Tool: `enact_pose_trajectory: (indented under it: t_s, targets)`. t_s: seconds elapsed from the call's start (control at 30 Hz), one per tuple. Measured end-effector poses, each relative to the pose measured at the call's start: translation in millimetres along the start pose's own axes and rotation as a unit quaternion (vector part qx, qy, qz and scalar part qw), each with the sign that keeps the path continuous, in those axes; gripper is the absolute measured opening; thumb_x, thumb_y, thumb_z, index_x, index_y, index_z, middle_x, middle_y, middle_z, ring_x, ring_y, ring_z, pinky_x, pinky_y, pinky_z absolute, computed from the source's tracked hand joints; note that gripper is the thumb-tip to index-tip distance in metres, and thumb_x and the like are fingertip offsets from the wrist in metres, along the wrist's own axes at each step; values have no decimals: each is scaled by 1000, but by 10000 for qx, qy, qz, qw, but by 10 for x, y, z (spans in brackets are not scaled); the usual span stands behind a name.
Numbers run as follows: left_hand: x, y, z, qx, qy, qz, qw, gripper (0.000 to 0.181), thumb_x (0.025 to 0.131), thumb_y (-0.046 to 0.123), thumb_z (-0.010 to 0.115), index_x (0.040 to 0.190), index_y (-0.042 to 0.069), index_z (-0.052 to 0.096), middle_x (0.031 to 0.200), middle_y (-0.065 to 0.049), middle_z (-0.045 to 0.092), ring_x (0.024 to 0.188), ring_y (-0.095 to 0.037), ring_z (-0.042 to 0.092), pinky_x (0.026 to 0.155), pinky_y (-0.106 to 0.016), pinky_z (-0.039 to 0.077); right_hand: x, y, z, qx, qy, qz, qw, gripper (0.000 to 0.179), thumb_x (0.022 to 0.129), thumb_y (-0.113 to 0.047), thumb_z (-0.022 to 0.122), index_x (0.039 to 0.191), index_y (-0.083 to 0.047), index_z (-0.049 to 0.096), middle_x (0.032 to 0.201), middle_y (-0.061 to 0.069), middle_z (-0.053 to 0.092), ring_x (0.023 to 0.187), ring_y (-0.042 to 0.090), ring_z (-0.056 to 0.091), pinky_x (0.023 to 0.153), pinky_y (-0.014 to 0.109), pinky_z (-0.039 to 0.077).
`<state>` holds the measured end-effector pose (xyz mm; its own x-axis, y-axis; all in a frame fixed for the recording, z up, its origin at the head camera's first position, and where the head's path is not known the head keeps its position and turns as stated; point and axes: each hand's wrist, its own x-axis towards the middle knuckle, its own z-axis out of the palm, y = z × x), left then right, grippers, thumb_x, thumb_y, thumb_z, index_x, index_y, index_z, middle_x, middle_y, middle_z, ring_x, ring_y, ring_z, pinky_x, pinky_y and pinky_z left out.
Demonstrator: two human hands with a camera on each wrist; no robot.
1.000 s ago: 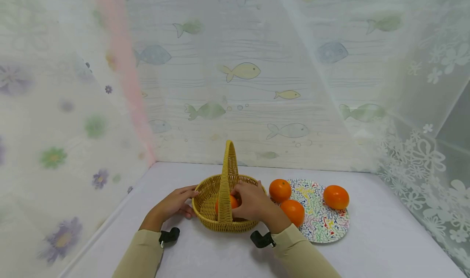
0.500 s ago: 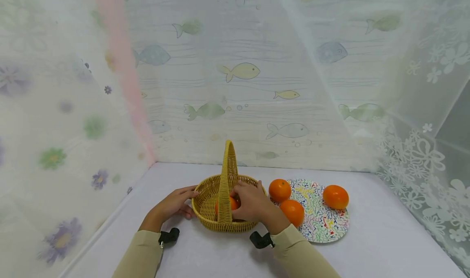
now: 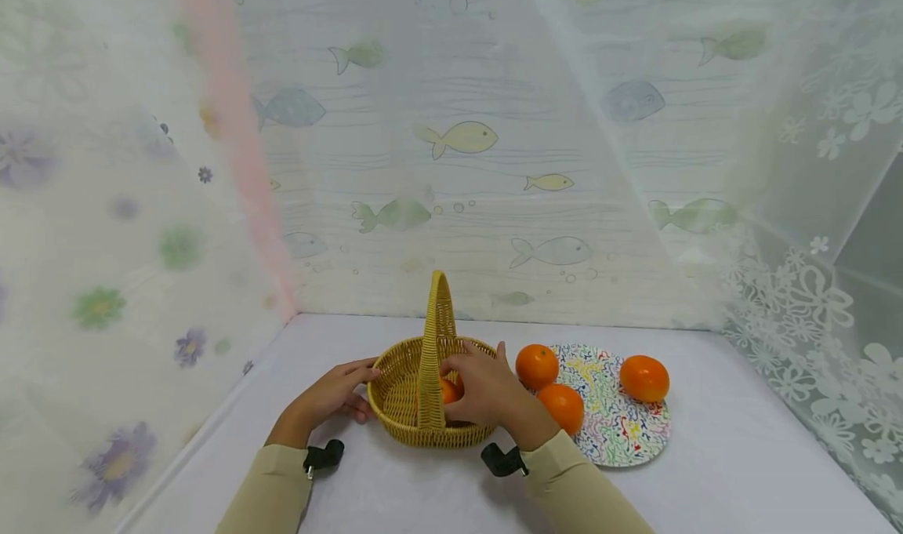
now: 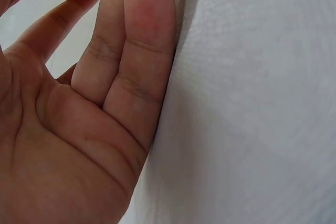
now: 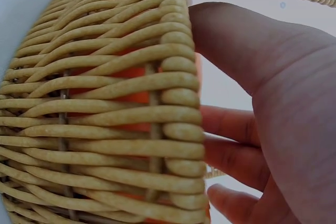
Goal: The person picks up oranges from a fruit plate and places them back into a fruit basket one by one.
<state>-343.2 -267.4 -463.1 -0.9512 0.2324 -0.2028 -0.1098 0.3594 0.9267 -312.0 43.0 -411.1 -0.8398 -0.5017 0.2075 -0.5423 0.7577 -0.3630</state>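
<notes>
Gripping an orange (image 3: 449, 393), the right hand (image 3: 487, 386) is reaching inside the basket (image 3: 433, 437).
Head: the left hand (image 3: 330, 393) is touching the basket, which is standing between the table's (image 3: 409, 491) left edge and the plate (image 3: 600, 408). Left wrist: that hand's fingers are lying straight. Right wrist: the orange is showing through the weave.

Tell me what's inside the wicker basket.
In the basket: at least one orange fruit, partly covered by its handle and the right hand; anything more behind them cannot be seen.
</notes>
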Motion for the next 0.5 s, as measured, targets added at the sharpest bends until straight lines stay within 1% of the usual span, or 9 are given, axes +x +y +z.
enact_pose_trajectory:
  t_s: [0.1, 0.2, 0.43, 0.5]
  targets:
    - [-9, 9, -2, 16, -27, -17, 10000, 70, 101, 53, 60, 159, 18, 43, 123, -12, 69, 76, -26, 74, 71, -38, 63, -4, 3, -13, 0, -25, 3, 10000, 45, 78, -58, 83, 114, -33, 70, 122, -14, 71, 157, 30, 28, 115, 83, 5]
    - [-10, 11, -1, 19, -58, -13, 10000, 70, 101, 53, 59, 159, 17, 43, 120, -12, 70, 76, -26, 74, 71, -37, 63, -20, -10, -39, 23, -65, 16, 10000, 44, 79, -55, 83, 114, -33, 70, 120, -14, 72, 157, 30, 28, 115, 82, 5]
    - [-2, -4, -2, 19, -2, 1, 10000, 69, 100, 53, 60, 158, 18, 44, 126, -12, 67, 77, -27, 74, 71, -38, 63, -41, -31, -101, 45, -79, -38, 10000, 43, 81, -44, 82, 120, -28, 70, 128, -10, 70, 157, 33, 29, 116, 81, 5]
    - [-3, -3, -10, 26, -1, 9, 10000, 70, 100, 53, 60, 158, 18, 44, 126, -12, 67, 77, -27, 74, 71, -38, 63, -40, -29, -119, 40, -59, -45, 10000, 44, 82, -43, 81, 122, -27, 70, 131, -10, 69, 157, 33, 29, 117, 80, 4]
